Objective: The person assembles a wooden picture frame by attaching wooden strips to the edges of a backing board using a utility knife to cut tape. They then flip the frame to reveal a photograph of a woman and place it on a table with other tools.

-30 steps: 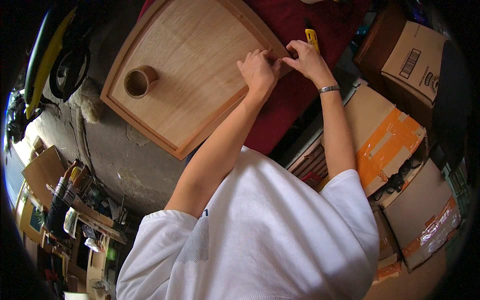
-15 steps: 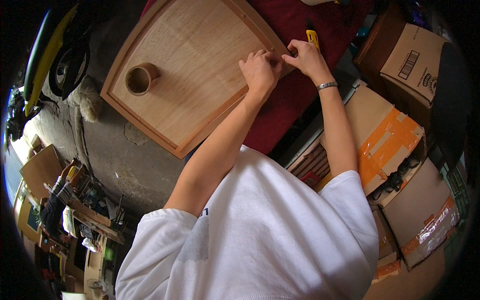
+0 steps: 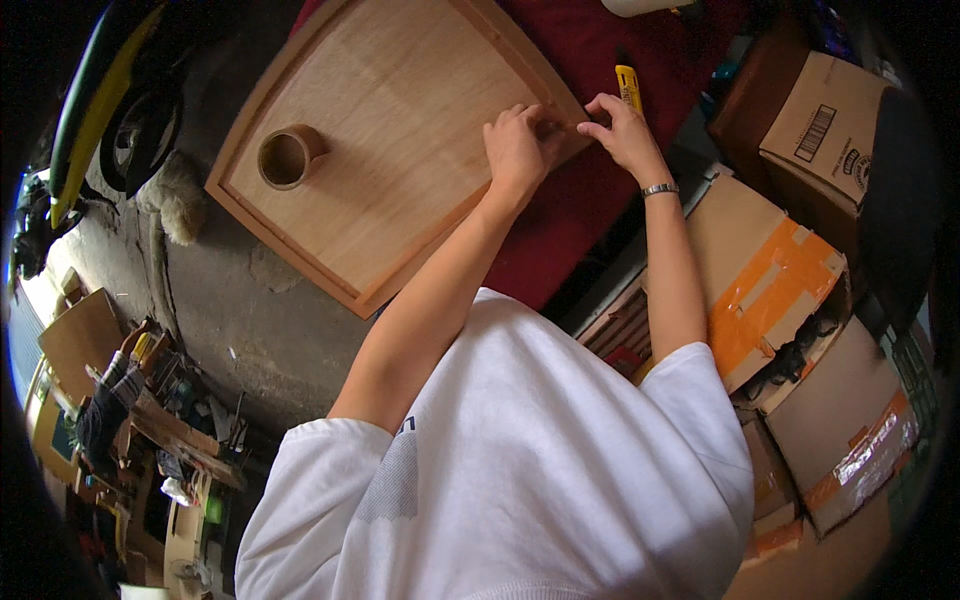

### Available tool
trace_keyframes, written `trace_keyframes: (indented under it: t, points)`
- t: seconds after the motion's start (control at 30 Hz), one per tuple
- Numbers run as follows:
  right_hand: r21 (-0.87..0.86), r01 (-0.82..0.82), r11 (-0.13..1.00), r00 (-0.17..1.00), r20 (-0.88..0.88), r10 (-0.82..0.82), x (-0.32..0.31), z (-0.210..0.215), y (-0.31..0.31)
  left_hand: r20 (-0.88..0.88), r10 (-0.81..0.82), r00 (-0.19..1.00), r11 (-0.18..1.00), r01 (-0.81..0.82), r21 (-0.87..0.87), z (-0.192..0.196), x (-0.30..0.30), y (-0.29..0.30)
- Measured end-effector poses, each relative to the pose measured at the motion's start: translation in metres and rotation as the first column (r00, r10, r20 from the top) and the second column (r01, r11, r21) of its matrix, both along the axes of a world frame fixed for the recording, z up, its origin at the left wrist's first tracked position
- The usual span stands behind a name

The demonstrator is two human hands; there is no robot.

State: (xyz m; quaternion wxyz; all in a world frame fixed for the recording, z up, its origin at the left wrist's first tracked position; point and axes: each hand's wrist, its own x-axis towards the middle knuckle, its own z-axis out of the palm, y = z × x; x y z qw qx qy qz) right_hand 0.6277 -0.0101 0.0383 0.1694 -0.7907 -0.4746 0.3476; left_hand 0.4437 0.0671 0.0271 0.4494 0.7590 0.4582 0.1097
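At the panel's (image 3: 390, 150) right edge, both hands work one spot on the raised rim. Left hand (image 3: 515, 150) is curled, fingertips pressed on the wood; right hand (image 3: 622, 132) pinches thumb and forefinger together at the rim, what it grips is too small to tell. Best to keep the left pressing flat as anchor and move the right slowly along the edge. Tape roll (image 3: 288, 156) stands near the panel's left corner, well apart. Yellow cutter (image 3: 628, 86) lies on the red cloth (image 3: 570, 220), just beyond the right hand. Right of the cloth: brown box (image 3: 825, 125) with white barcode label, flattened cartons (image 3: 770, 270) with orange tape.
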Motion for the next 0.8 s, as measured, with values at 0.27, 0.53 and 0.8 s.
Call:
trace_keyframes:
  t: [0.27, 0.53, 0.8]
  points:
    - [0.238, 0.191, 0.952, 0.803, 0.520, -0.291, 0.013, -0.009, 0.007, -0.084, -0.046, 0.995, 0.998, 0.050, 0.042, -0.005, 0.001, 0.002]
    - [0.253, 0.131, 0.959, 0.943, 0.268, -0.199, -0.013, 0.009, -0.029, -0.145, -0.040, 0.989, 0.999, 0.044, 0.020, 0.003, 0.006, 0.005]
    - [0.097, -0.117, 0.988, 0.926, 0.370, 0.073, -0.053, 0.012, -0.048, -0.148, -0.063, 0.987, 0.998, 0.066, 0.016, 0.005, 0.008, 0.005]
